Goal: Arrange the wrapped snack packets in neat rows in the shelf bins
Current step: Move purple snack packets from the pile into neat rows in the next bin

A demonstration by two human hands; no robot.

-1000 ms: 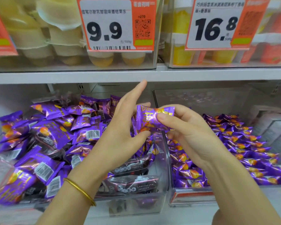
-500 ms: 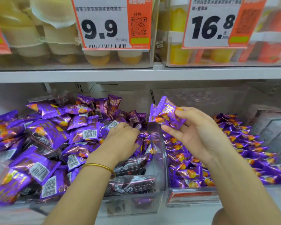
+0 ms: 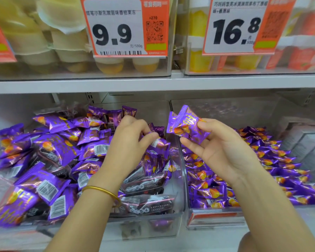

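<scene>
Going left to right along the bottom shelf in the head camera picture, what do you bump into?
Loose packets → left hand, pinching one → held packets → right hand → neat packets.

Hung on upper clear bin front: orange-and-white price tag "9.9" (image 3: 116,28). Hung further right: second tag "16.8" (image 3: 234,28). Stacked behind: pale yellow jelly cups (image 3: 35,42). Ran beneath: white shelf edge (image 3: 153,84). Stood far right, lower level: grey-white boxes (image 3: 306,142).
</scene>
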